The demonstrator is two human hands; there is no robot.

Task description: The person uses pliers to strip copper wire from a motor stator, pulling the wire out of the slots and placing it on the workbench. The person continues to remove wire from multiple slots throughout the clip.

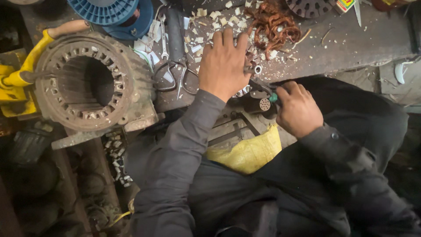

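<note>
Two hands work at the tabletop edge: left hand presses a small tube, right hand, at four o'clock, grips pliers. Next needs a steady squeeze.

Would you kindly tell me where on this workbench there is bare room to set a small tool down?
The barest patch of the workbench lies right of the copper wire tangle, toward the far right edge. It is crowded around the left hand, with paper scraps and scissors, and the motor stator housing fills the left.
</note>
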